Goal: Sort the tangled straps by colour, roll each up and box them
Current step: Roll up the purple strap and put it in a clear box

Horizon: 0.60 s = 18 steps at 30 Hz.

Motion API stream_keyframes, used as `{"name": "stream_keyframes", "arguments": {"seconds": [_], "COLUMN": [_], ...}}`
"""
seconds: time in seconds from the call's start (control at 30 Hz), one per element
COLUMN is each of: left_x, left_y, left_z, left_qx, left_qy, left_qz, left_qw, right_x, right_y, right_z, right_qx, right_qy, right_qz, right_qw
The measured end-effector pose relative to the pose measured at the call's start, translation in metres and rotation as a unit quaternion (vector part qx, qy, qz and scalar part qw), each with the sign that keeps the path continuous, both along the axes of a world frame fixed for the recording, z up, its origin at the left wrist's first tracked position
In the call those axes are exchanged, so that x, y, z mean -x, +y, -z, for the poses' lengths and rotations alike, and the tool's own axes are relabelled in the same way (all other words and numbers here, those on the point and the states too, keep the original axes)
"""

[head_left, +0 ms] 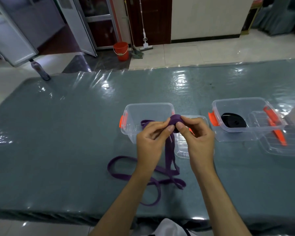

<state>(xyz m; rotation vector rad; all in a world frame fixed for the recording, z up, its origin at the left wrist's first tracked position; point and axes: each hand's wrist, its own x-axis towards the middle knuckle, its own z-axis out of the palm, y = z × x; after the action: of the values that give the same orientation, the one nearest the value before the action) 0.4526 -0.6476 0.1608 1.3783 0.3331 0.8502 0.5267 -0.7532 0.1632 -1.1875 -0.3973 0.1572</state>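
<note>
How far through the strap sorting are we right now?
Done: a rolled black strap sits in the right box. In hand: both hands, left and right, are rolling the purple strap; most of it is loose on the table. Left: finish and box it.

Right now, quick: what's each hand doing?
Left hand: fingers pinch the purple strap just below its rolled part.
Right hand: thumb and fingers grip the rolled part of the purple strap.

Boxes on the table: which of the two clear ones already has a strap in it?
The right-hand box, which holds a rolled black strap. The box behind the hands shows none inside; the purple strap is only half rolled.
</note>
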Motion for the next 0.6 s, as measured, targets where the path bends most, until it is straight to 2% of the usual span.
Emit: {"name": "stream_keyframes", "arguments": {"seconds": [0.17,0.27,0.33,0.47,0.6], "left_x": [0.001,-0.001,-0.004,-0.009,-0.014], "left_y": [0.004,0.006,0.005,0.026,0.050], "left_z": [-0.001,0.003,0.002,-0.013,-0.019], "left_qx": [0.025,0.022,0.027,-0.045,-0.098], "left_qy": [0.001,-0.003,-0.007,-0.009,0.010], "left_qz": [-0.009,-0.021,-0.007,-0.019,-0.026], "left_qw": [1.000,1.000,1.000,0.999,0.995], "right_x": [-0.013,-0.019,-0.017,-0.019,-0.030], "right_y": [0.001,0.002,0.006,0.016,0.021], "right_z": [-0.002,-0.004,-0.003,-0.004,-0.006], "right_qx": [0.033,0.059,0.032,-0.036,0.000], "right_qy": [0.004,-0.028,-0.011,0.067,0.047], "right_qz": [-0.028,-0.028,-0.029,-0.077,-0.116], "right_qw": [0.999,0.997,0.999,0.994,0.992]}}
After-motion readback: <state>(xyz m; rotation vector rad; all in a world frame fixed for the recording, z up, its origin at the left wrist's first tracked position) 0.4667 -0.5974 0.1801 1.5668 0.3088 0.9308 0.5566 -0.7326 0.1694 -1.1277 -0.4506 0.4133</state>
